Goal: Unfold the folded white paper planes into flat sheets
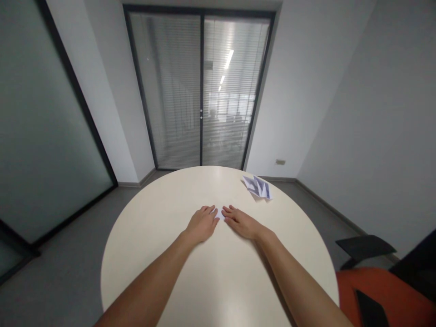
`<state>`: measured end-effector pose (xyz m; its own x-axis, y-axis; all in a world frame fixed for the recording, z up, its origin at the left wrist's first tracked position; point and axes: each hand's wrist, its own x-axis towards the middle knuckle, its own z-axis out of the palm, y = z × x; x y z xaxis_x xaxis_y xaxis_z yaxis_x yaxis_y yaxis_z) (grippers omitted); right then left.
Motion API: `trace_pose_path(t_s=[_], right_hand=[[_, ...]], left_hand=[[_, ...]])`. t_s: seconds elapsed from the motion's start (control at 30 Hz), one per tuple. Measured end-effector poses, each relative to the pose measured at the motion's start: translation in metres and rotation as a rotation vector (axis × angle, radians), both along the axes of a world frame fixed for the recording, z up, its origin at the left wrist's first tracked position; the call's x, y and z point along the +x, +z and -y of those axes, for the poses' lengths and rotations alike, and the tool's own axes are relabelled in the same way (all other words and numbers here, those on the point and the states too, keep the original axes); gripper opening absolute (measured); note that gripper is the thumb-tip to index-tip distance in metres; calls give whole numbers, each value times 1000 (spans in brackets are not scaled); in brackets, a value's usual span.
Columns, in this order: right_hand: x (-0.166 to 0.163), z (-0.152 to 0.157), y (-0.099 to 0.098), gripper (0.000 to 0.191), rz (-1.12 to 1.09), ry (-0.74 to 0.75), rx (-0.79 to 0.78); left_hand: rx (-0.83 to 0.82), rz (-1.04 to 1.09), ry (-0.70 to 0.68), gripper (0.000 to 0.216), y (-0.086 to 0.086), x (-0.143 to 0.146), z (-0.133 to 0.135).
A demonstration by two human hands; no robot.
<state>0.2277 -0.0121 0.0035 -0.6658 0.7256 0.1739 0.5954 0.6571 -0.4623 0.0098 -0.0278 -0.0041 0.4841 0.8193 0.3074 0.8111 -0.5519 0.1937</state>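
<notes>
Both my hands rest on a round cream table, near its middle. My left hand lies palm down with its fingers stretched toward the right. My right hand lies flat too, fingers pointing left. Their fingertips meet over a small white piece of paper, which they press down; most of it is hidden under the fingers. A folded white paper shape with bluish shaded creases lies apart at the table's far right edge.
An orange chair with black armrests stands at the right of the table. Beyond the table is a glass sliding door with blinds. A frosted glass wall runs along the left, a white wall on the right.
</notes>
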Motion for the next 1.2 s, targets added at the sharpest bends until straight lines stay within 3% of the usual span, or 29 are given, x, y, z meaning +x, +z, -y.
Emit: trace_pose_path(t_s=[0.2,0.37,0.53,0.67,0.97,1.2], right_hand=[[18,-1,14,35,-39,8,8],[31,-1,19,32,-46,-118,-27],[31,1,22,33,-15,-224,57],[30,3,24,33,-84,-273,8],[31,-2,15,35,-274,-264,-33],[37,-6,13,28,-232,-228,-12]], left_hand=[[-80,-28,45,53,-4,0,1],[-151,12,89,62,-5,-3,2],[-114,47,104,58,-6,-5,-1],[-36,81,97,48,-5,-7,-5],[-38,75,83,44,-9,-9,-9],[-76,10,142,50,-10,-7,-7]])
